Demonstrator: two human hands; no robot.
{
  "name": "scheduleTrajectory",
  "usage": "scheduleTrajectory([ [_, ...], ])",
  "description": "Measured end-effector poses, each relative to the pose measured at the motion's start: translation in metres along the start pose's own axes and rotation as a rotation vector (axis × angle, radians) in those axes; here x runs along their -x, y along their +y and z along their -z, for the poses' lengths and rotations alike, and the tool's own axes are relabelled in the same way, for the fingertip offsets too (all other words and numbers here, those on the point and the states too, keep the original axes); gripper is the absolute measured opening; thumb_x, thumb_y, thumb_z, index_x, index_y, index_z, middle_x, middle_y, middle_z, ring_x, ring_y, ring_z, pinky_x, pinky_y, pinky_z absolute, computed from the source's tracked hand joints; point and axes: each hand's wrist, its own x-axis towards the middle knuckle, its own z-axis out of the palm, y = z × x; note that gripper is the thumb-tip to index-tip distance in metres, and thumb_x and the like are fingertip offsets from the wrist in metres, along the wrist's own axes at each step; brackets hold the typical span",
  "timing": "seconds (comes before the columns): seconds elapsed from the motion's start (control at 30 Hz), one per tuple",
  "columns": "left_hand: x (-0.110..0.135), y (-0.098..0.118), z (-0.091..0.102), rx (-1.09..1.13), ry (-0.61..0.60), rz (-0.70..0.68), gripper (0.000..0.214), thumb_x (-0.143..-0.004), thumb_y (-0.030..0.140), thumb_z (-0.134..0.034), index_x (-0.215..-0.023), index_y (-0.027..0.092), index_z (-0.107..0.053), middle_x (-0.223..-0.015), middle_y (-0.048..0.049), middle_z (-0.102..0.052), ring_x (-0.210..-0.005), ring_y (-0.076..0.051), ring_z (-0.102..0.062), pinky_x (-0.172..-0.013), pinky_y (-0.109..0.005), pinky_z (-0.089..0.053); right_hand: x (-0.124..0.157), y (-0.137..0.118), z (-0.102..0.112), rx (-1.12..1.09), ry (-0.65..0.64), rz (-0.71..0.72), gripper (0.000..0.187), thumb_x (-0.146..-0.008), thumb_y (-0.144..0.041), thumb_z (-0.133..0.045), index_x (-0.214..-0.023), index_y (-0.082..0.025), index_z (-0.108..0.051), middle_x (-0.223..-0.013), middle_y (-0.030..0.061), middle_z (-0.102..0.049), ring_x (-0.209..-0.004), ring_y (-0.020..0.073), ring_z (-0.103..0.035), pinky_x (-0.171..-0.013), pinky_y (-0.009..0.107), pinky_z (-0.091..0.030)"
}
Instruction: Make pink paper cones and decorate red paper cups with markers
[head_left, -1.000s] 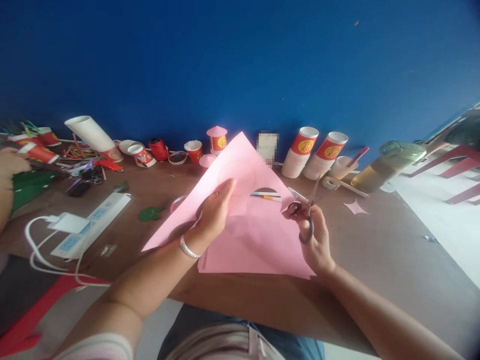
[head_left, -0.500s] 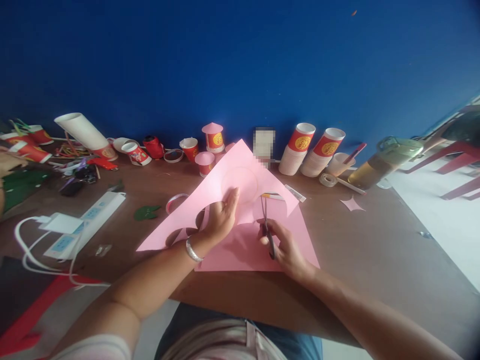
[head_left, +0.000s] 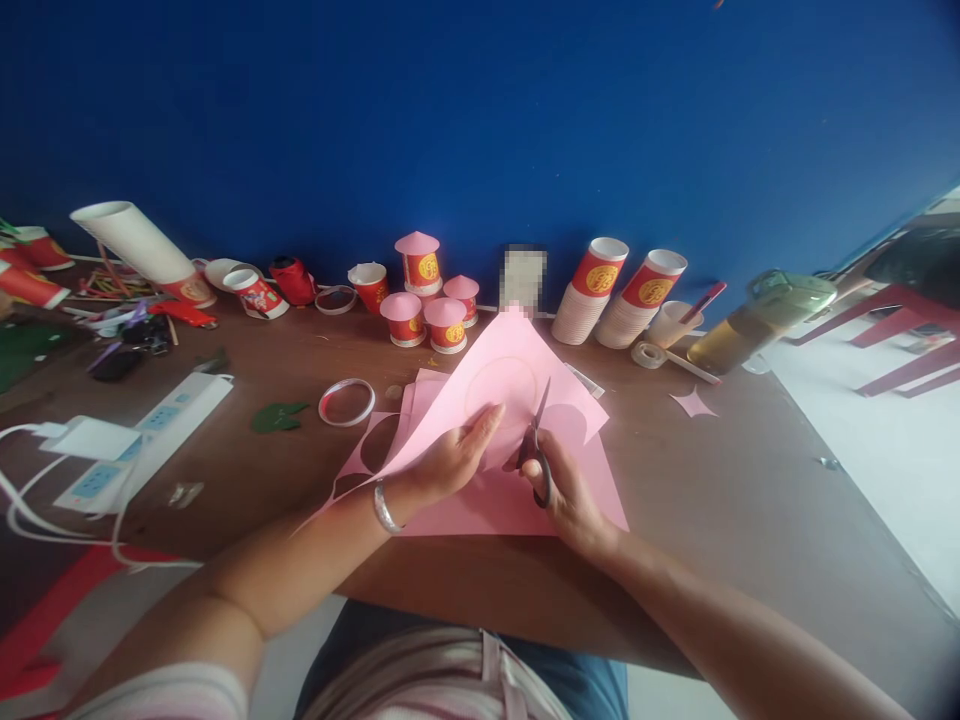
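Note:
A sheet of pink paper [head_left: 510, 350] with a circle drawn on it is raised over the table. My left hand [head_left: 457, 455] grips its near edge, thumb on top and the fingers hidden beneath. Black-handled scissors [head_left: 543, 470] are in my right hand [head_left: 570, 490], fingers wrapped round the handles. Their blades point up and away, at the paper's right side beside the drawn circle. Below lies another pink sheet [head_left: 592, 490] on the table. To the left, a pink offcut with round holes [head_left: 367, 440] lies partly under my left forearm.
Red cups with pink cone tops [head_left: 446, 325] stand by the blue wall. Two cup stacks [head_left: 592, 290], a tape roll [head_left: 649, 354] and a tilted bottle of liquid [head_left: 742, 330] are at right. A white ring [head_left: 346, 402] and a power strip [head_left: 150, 440] with cables lie left.
The raised paper has turned and dropped a little, with my left hand shifting right. The scissors now sit closer to the drawn circle. The view has moved slightly, uncovering more cone-topped cups.

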Motion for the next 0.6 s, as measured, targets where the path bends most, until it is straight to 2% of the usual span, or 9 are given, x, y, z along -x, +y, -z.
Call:
scheduleTrajectory([
  [0.13,0.000,0.001,0.002,0.043,-0.098,0.037,0.038,-0.096,0.053,-0.060,-0.111,0.024,-0.080,-0.122,-0.0061,-0.079,-0.126,-0.025,-0.069,-0.114,-0.034,-0.052,-0.001,0.000,0.001,0.010,0.012,-0.022,0.058,-0.097,-0.078,-0.045,-0.093,-0.022,-0.060,-0.087,0.0051,-0.065,-0.077,0.0184,-0.062,-0.072,0.031,-0.055],
  [0.2,-0.001,0.003,0.003,0.039,-0.124,0.055,0.041,-0.096,0.057,-0.059,-0.107,0.023,-0.079,-0.115,-0.0050,-0.080,-0.122,-0.025,-0.071,-0.112,-0.033,-0.053,-0.001,0.001,0.001,0.003,0.012,-0.035,0.059,-0.097,-0.079,-0.046,-0.093,-0.022,-0.060,-0.086,0.0051,-0.065,-0.076,0.0180,-0.062,-0.069,0.030,-0.055],
  [0.33,-0.002,0.010,0.005,0.042,-0.155,0.073,0.049,-0.096,0.065,-0.054,-0.091,0.021,-0.076,-0.090,-0.0026,-0.077,-0.099,-0.023,-0.073,-0.100,-0.033,-0.058,-0.001,0.003,0.000,-0.027,0.018,-0.054,0.060,-0.095,-0.080,-0.047,-0.093,-0.022,-0.060,-0.083,0.0055,-0.066,-0.074,0.0180,-0.063,-0.063,0.028,-0.055],
  [0.4,-0.002,0.013,0.005,0.042,-0.151,0.076,0.048,-0.096,0.064,-0.054,-0.089,0.021,-0.074,-0.089,-0.0027,-0.077,-0.098,-0.023,-0.072,-0.099,-0.033,-0.058,-0.001,0.005,0.000,-0.037,0.021,-0.055,0.060,-0.094,-0.081,-0.048,-0.092,-0.022,-0.060,-0.082,0.0057,-0.066,-0.073,0.0181,-0.064,-0.062,0.028,-0.055],
  [0.53,-0.003,0.016,0.005,0.044,-0.142,0.106,0.046,-0.097,0.060,-0.056,-0.108,0.021,-0.077,-0.115,-0.0061,-0.079,-0.122,-0.025,-0.069,-0.111,-0.034,-0.052,-0.001,0.006,0.000,-0.043,0.033,-0.071,0.061,-0.093,-0.082,-0.049,-0.091,-0.022,-0.060,-0.080,0.0054,-0.067,-0.071,0.0177,-0.065,-0.059,0.027,-0.055],
  [0.6,-0.004,0.015,0.005,0.054,-0.139,0.109,0.046,-0.098,0.058,-0.056,-0.119,0.023,-0.077,-0.130,-0.0045,-0.076,-0.132,-0.025,-0.065,-0.116,-0.034,-0.049,-0.001,0.006,0.000,-0.041,0.036,-0.079,0.061,-0.092,-0.083,-0.050,-0.091,-0.022,-0.060,-0.078,0.0051,-0.067,-0.070,0.0176,-0.066,-0.059,0.027,-0.055],
])
